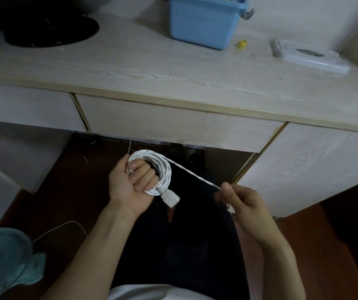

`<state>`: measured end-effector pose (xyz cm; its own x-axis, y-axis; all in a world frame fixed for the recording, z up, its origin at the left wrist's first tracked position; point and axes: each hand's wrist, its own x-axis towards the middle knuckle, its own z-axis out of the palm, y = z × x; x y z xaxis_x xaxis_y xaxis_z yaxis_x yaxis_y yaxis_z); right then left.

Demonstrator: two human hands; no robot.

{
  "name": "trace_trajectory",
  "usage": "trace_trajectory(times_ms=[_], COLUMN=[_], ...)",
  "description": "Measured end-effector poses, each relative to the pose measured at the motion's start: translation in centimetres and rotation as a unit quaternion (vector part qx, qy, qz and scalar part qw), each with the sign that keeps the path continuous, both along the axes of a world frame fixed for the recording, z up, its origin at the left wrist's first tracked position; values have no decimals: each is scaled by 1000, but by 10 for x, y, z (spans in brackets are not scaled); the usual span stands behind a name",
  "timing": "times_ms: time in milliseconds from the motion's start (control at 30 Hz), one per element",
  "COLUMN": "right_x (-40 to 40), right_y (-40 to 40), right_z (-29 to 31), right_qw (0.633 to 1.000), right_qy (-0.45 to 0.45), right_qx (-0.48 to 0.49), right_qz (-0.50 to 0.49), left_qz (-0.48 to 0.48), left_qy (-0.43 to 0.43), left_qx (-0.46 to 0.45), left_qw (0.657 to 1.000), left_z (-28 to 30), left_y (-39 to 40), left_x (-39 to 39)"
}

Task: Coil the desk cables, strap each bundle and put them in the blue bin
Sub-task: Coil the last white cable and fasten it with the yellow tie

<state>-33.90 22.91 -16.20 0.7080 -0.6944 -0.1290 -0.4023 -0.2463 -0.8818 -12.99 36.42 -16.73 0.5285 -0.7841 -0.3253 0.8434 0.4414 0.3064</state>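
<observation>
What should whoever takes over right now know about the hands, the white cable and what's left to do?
Left hand: closed through the white cable coil, with the plug hanging below the fist.
Right hand: pinching the free tail of the same cable, stretched taut from the coil.
Blue bin: on the desk, far side, some cable already showing inside.
Yellow item, possibly a strap: beside the bin.
Done: most of this cable is coiled.
Left: wind in the tail, strap the bundle, put it in the bin. A black pile at far left may need coiling.
</observation>
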Motion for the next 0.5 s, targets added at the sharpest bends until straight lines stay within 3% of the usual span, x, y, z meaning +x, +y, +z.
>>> trace_trajectory(times_ms=[133, 300, 433, 500], right_x=[7, 16, 24, 28], right_y=[9, 14, 33, 42], right_z=[4, -6, -4, 2], right_qw=[990, 983, 963, 957], right_qy=[-41, 154, 190, 171], right_qx=[125, -72, -54, -38], right_qz=[45, 67, 184, 230], left_qz=[62, 112, 108, 88], left_qy=[11, -58, -205, -335], left_qx=[-4, 41, 109, 188], left_qw=[998, 991, 967, 919], left_z=[3, 10, 7, 0], left_y=[2, -1, -7, -10], left_x=[2, 5, 3, 0])
